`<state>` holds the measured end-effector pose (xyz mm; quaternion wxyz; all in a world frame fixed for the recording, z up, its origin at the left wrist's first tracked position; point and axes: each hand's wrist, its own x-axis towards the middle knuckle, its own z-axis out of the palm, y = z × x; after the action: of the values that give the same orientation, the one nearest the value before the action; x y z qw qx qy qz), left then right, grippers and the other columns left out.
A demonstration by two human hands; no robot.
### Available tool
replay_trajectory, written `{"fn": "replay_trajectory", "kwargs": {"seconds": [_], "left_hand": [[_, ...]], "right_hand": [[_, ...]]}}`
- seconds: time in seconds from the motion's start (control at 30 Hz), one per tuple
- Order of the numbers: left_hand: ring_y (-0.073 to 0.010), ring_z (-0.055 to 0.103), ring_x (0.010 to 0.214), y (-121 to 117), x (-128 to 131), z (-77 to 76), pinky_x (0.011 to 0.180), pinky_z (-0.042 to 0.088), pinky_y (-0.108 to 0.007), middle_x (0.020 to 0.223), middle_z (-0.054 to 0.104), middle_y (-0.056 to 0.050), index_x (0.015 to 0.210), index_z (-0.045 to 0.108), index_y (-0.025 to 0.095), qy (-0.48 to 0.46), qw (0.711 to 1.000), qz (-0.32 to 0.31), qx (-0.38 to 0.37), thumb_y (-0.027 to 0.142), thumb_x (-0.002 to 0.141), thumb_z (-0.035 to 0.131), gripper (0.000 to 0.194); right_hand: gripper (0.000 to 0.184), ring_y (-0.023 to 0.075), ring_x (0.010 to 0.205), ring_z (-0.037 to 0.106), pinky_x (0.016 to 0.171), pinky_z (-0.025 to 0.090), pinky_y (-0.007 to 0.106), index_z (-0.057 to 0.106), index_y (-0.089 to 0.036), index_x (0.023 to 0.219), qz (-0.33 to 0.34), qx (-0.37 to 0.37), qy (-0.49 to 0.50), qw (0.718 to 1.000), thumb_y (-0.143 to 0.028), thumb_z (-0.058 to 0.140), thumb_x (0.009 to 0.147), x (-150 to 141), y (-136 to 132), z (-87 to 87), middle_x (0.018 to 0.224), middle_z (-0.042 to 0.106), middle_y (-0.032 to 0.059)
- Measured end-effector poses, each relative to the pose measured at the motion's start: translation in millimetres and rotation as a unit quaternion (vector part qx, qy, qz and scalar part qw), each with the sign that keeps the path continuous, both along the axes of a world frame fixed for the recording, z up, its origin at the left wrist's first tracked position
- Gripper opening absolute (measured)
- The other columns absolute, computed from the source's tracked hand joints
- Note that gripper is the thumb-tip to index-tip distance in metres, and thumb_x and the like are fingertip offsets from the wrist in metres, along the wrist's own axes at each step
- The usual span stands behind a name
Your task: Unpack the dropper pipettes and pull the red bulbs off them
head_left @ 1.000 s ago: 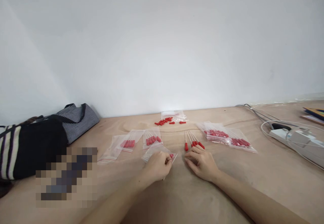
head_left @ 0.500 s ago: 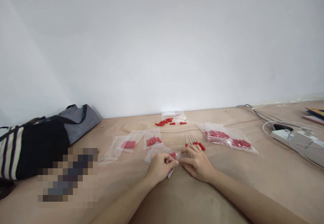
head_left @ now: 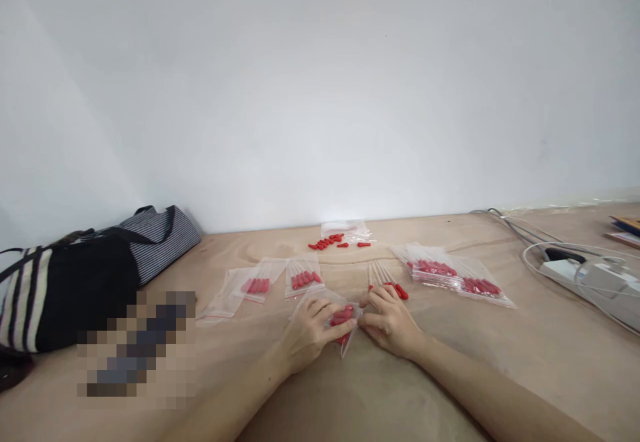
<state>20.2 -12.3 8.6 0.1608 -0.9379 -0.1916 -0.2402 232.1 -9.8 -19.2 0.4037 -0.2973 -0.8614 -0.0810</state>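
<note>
A clear zip bag [head_left: 349, 343] holding several red-bulbed droppers [head_left: 342, 315] lies on the wooden table between my hands. My left hand [head_left: 311, 333] rests over the bag's left part, thumb and fingers apart, the thumb stretched across the red bulbs. At the bag's right edge, my right hand [head_left: 390, 321] has its fingers curled, thumb and index finger pinching the plastic. Just beyond my right knuckles, several loose droppers [head_left: 401, 291] lie fanned out, partly hidden by the fingers.
Filled dropper bags lie at left [head_left: 304, 279] and in a stack [head_left: 434, 269] at right. Loose red bulbs [head_left: 327, 241] and thin clear tubes [head_left: 357, 236] sit by the wall. A striped bag [head_left: 163, 245] stands at far left, a power strip [head_left: 590, 282] with cables at far right.
The bag has shifted right and turned, with more red bulbs showing. My left fingers have spread from a pinch. My right hand has come to the bag's edge.
</note>
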Motion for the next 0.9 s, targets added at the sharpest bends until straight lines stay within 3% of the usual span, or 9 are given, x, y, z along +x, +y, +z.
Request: {"fn": "replay_trajectory", "kwargs": {"seconds": [0.17,0.37,0.53,0.77,0.9], "left_hand": [[-0.0133,0.049,0.082,13.5,8.0,-0.3,0.077,0.036,-0.031,0.093,0.060,0.000,0.096,0.059,0.027,0.027,0.995,-0.049,0.082,0.019,0.088,0.043,0.019],[-0.0131,0.050,0.080,20.6,19.2,-5.9,0.073,0.037,-0.029,0.083,0.060,-0.001,0.074,0.059,0.019,0.015,0.995,-0.075,0.067,0.019,0.089,0.041,0.023],[-0.0126,0.048,0.076,19.5,19.5,-8.7,0.072,0.036,-0.029,0.082,0.061,-0.001,0.074,0.058,0.018,-0.020,0.996,-0.067,0.062,0.019,0.091,0.035,0.028],[-0.0128,0.048,0.081,15.9,16.8,-3.9,0.074,0.036,-0.030,0.089,0.062,0.000,0.077,0.059,0.019,-0.012,0.994,-0.078,0.068,0.018,0.089,0.040,0.022],[-0.0122,0.048,0.080,17.1,17.8,-2.2,0.074,0.036,-0.029,0.091,0.061,0.000,0.074,0.058,0.019,0.007,0.993,-0.094,0.078,0.016,0.088,0.043,0.021]], "right_hand": [[0.015,0.0138,0.072,0.042,0.067,0.028,0.030,0.061,-0.024,0.070,-0.003,0.022,0.005,1.000,-0.015,0.051,0.077,1.5,0.0,-1.9,0.077,0.055,0.0005],[0.014,0.0137,0.073,0.042,0.067,0.029,0.029,0.057,-0.020,0.066,-0.011,-0.012,-0.009,1.000,-0.014,0.050,0.076,0.8,-3.2,2.1,0.079,0.054,0.0017],[0.011,0.0137,0.074,0.042,0.067,0.029,0.030,0.057,-0.020,0.068,0.005,-0.018,-0.017,1.000,-0.016,0.050,0.076,-2.2,-5.5,2.4,0.079,0.055,0.0014],[0.020,0.0126,0.070,0.041,0.070,0.028,0.031,0.055,-0.020,0.065,0.014,0.063,-0.038,0.997,-0.015,0.044,0.080,-3.4,-8.3,0.7,0.071,0.053,0.0003],[0.024,0.0126,0.069,0.041,0.072,0.027,0.032,0.056,-0.021,0.067,0.014,0.069,-0.059,0.996,-0.013,0.039,0.081,-3.0,-9.3,2.3,0.066,0.052,-0.0003]]}}
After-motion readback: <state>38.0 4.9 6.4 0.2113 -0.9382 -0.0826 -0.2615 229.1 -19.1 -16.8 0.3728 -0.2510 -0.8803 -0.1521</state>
